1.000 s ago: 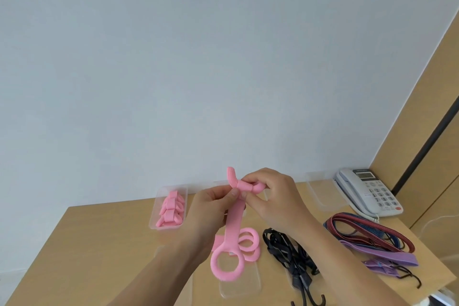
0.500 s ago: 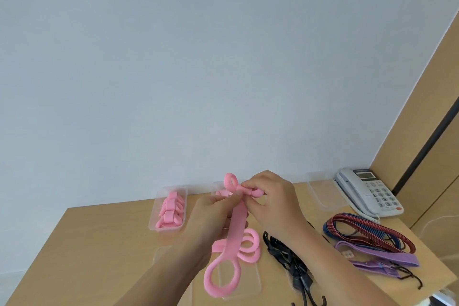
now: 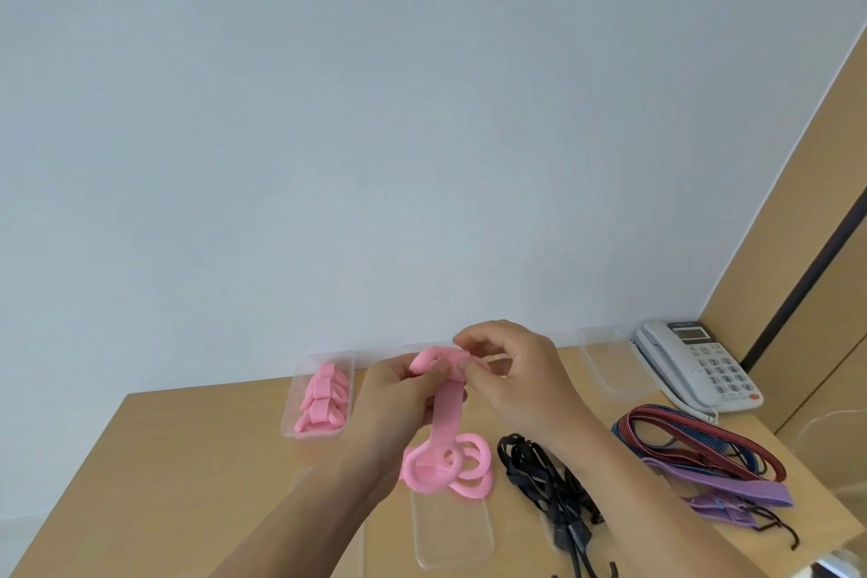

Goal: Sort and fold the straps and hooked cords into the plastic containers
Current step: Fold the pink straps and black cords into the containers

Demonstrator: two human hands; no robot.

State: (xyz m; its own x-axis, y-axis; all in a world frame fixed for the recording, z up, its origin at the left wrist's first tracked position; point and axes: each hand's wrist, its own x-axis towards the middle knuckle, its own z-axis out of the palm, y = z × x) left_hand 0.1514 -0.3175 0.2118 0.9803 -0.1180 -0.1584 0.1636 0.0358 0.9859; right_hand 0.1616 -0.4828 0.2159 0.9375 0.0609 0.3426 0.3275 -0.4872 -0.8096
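Note:
Above the wooden table [image 3: 178,474] I hold a pink strap [image 3: 445,418] upright. My left hand [image 3: 403,399] grips its rolled upper end from the left. My right hand [image 3: 511,371] pinches the same end from the right. The strap's lower ring hangs down in front of more pink straps [image 3: 474,474] lying on the table. A clear container [image 3: 319,394] at the back left holds several folded pink straps. Black hooked cords [image 3: 544,479] lie to the right of my hands. Red and blue cords [image 3: 694,441] and purple straps [image 3: 732,488] lie further right.
A flat clear lid [image 3: 452,530] lies near the table's front. An empty clear container [image 3: 610,366] stands at the back right beside a white telephone [image 3: 699,366]. A wooden panel rises at the right. The wall runs behind the table.
The strap's upper end has been rolled down into a tighter curl between my hands. Its hanging ring has risen a little, and both hands have shifted slightly lower.

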